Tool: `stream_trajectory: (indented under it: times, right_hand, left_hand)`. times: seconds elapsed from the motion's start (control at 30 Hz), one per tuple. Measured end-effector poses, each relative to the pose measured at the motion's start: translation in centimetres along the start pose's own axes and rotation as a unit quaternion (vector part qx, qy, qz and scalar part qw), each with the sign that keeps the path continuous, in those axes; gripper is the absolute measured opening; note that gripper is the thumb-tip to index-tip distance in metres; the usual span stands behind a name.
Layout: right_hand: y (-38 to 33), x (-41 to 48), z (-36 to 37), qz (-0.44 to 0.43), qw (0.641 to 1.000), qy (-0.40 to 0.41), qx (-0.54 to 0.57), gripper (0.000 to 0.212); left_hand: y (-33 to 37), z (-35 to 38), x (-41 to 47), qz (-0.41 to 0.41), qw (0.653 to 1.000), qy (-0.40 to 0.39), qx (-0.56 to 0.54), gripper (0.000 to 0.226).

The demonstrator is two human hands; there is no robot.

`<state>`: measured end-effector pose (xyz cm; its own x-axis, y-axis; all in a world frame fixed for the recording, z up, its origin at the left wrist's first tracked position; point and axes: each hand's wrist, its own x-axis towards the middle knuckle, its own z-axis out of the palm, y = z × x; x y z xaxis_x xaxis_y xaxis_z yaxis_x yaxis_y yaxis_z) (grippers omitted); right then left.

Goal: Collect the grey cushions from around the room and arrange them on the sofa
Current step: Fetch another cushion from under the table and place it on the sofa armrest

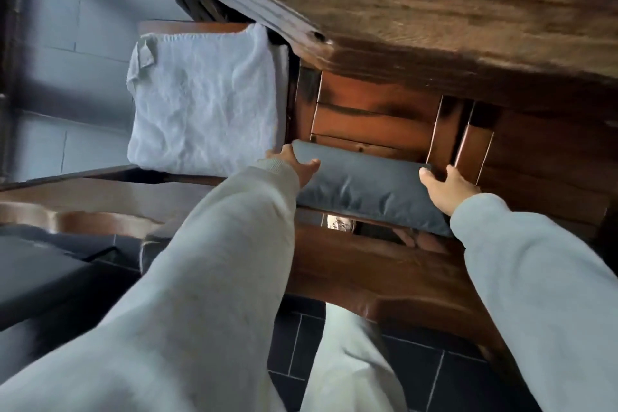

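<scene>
A dark grey cushion (pixel 368 187) lies on the slatted seat of a wooden chair (pixel 374 117) pushed under a table. My left hand (pixel 297 164) grips its left end, thumb on top, fingers behind the edge. At the right end, my right hand (pixel 448 187) holds the cushion with the thumb pressed on its top. A lighter grey cushion (pixel 204 100) with a crumpled cover rests on the seat of the chair beside it, to the left. No sofa is in view.
The dark wooden tabletop (pixel 434 10) overhangs both chairs at the top. The chair's curved backrest (pixel 384 281) lies between me and the cushion. Another chair back (pixel 83 214) and a dark object (pixel 40 278) sit at the left. The floor (pixel 434 375) has dark tiles.
</scene>
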<state>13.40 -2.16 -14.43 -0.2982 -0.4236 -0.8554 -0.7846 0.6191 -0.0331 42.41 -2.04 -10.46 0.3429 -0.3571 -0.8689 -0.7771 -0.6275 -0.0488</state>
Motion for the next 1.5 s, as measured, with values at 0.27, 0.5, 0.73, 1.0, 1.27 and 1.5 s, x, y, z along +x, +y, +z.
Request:
stream_trajectory:
  times: [0.27, 0.5, 0.73, 1.0, 1.27, 1.5]
  right_hand:
    - [3.5, 6.7, 5.3, 0.07, 0.992, -0.026, 0.102, 0.103]
    - [3.5, 6.6, 4.2, 0.058, 0.973, 0.013, 0.223, 0.101]
    - [2.1, 0.3, 0.2, 0.029, 0.947, 0.057, 0.315, 0.114]
    - [0.8, -11.2, -4.2, -0.085, 0.895, 0.133, 0.417, 0.109]
    - [-0.2, -31.7, -7.8, -0.239, 0.783, 0.162, 0.551, 0.036]
    - [-1.6, -50.0, -8.2, -0.328, 0.551, 0.044, 0.766, 0.04]
  left_hand:
    - [-2.4, 4.9, 8.4, -0.017, 0.998, -0.003, -0.065, 0.085]
    - [-1.4, 4.5, 8.5, -0.005, 0.971, 0.016, -0.239, 0.087]
    - [-3.0, -0.3, 3.5, -0.006, 0.946, 0.03, -0.322, 0.084]
    - [-5.7, -9.5, -8.5, 0.149, 0.891, 0.119, -0.413, 0.085]
    - [-14.7, -18.6, -25.8, 0.283, 0.751, 0.038, -0.595, 0.078]
    - [-26.5, -23.9, -37.7, 0.381, 0.659, 0.082, -0.644, 0.051]
